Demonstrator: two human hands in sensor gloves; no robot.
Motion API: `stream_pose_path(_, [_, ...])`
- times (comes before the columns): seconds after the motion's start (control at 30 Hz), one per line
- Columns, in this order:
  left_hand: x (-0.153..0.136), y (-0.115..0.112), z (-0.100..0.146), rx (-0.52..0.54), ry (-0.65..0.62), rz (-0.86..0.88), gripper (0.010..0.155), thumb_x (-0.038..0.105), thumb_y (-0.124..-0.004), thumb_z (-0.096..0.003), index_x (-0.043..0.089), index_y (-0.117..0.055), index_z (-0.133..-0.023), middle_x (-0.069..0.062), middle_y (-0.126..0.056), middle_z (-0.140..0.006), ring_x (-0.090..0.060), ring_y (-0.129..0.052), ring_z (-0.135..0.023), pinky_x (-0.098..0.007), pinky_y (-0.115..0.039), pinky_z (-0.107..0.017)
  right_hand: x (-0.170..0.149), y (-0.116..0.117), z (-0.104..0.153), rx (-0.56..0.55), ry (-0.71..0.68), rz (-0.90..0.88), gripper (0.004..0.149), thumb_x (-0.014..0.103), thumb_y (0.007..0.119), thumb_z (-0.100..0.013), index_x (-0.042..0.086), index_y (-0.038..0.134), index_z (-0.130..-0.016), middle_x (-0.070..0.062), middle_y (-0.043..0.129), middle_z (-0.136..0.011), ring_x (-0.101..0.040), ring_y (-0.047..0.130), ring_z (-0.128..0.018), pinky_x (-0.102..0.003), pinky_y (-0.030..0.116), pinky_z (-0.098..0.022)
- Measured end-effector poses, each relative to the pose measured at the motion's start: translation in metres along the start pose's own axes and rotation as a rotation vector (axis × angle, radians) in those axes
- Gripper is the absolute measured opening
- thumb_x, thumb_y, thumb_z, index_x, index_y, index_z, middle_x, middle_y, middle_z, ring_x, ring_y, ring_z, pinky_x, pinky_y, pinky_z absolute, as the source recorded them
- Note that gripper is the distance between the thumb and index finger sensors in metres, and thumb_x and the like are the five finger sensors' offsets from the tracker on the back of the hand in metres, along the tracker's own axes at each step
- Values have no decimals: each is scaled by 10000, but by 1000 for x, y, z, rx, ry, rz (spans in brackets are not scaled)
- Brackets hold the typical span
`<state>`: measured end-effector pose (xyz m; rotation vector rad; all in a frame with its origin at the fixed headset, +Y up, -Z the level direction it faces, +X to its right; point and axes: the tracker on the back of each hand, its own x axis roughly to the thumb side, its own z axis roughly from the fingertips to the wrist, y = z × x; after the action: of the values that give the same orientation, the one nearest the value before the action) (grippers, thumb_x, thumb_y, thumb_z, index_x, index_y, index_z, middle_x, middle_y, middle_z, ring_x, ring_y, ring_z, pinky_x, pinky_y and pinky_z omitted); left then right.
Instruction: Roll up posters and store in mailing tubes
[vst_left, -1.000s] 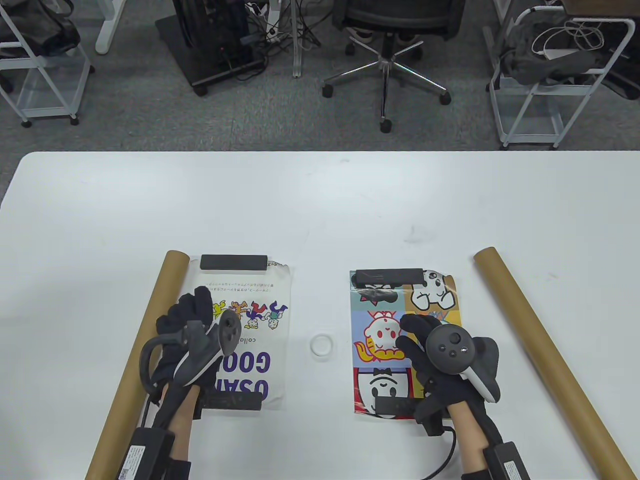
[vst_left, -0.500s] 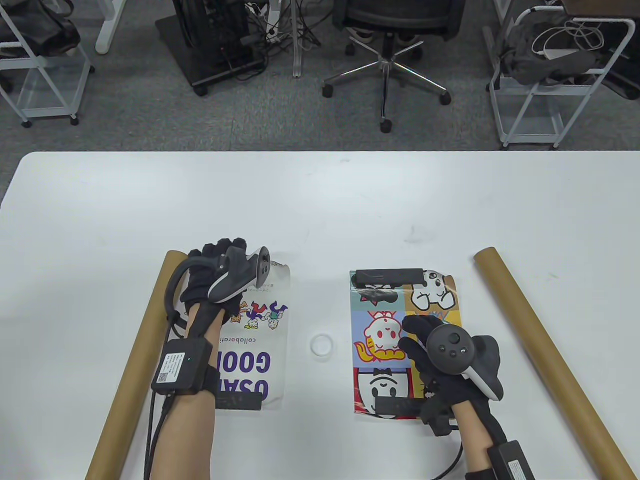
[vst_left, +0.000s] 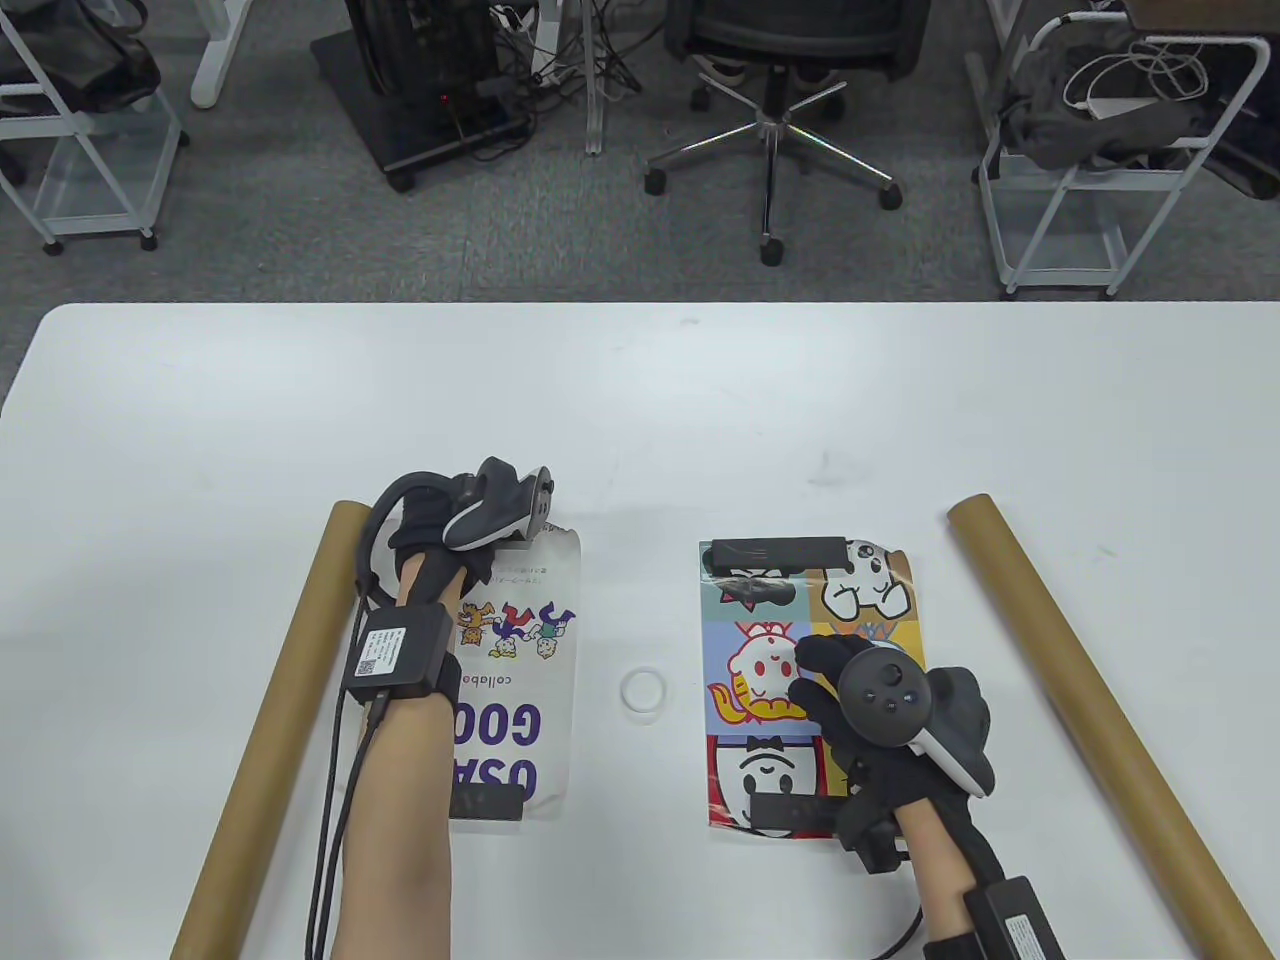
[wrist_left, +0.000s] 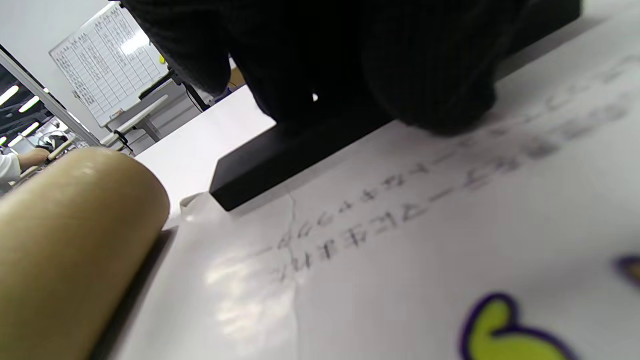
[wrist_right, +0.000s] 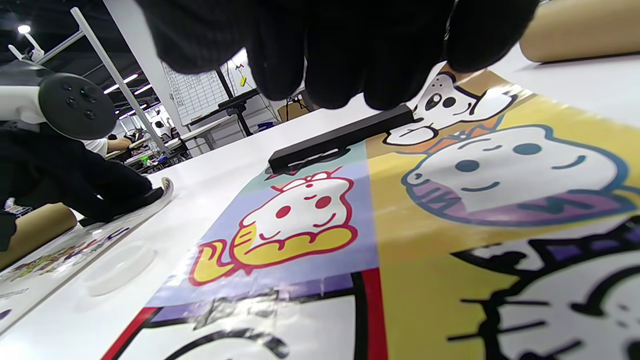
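left hand (vst_left: 440, 520) curled over the black bar (wrist_left: 280, 150) at the white poster's (vst_left: 520, 680) far edge, tube (vst_left: 270, 720) just to its left, right hand (vst_left: 860, 700) spread flat on the cartoon poster (vst_left: 760, 640), second tube (vst_left: 1090, 700) well to its right

Bright even overhead light, soft shadows, glare on glossy posters, wrist views blurred up close, edges warped

The left hand (vst_left: 440, 520) has moved toward 12 o'clock along the white poster (vst_left: 520, 660), now covering the black bar (wrist_left: 280, 155) at its far edge.
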<state>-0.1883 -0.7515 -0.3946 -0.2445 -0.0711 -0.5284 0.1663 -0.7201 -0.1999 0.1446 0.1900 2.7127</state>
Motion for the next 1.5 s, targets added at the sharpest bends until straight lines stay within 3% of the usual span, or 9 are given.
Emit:
stream_pose_path(0.13, [0,-1,1,69,-10,-15,616,422,-821,-407,496,-614,-982,202,-764,-1061,-55,-897,-996,-405,-681,-840,1,1,0,3,-2,-6,553,359,686,-507,113,654,-1001,-220,706,-1045,-528,719,-899,-723,553,-674])
stream_pose_path(0.47, [4,-2,9,137,-44,-98,655,360,-751,-404,472,-557,-1020,159,-739,-1072,-90,-884,-996,-431,-682,-835,3,3,-1,8,-11,8,554,360,682,-508,111,652,-1002,-223,705,-1045,-529,717,-900,-725,551,-675])
stream_pose_path(1.0, [-13,53,34,215,-31,-104,682,354,-740,-410,424,-541,-1059,114,-727,-1092,-130,-870,-1007,-450,-680,-830,3,4,-1,8,-18,2,553,363,680,-509,112,654,-1001,-222,706,-1044,-529,717,-900,-724,553,-673])
stream_pose_path(1.1, [-7,49,34,195,-42,-107,680,354,-741,-410,424,-543,-1057,113,-729,-1091,-130,-872,-1005,-448,-682,-829,4,4,-1,9,-19,1,552,362,680,-509,113,654,-1001,-222,706,-1045,-528,718,-900,-724,553,-673])
stream_pose_path(1.4, [23,10,31,111,-94,-142,651,382,-754,-404,454,-563,-1022,161,-759,-1052,-80,-905,-969,-429,-697,-823,4,5,-1,19,-19,1,552,361,681,-508,112,656,-1000,-220,708,-1044,-528,719,-899,-725,552,-672])
stream_pose_path(1.5, [19,14,38,124,-90,-151,641,419,-765,-409,455,-563,-1016,184,-753,-1060,-61,-908,-973,-411,-712,-818,4,4,-1,19,-19,1,556,362,682,-508,111,652,-1002,-222,708,-1043,-528,719,-899,-725,551,-672])
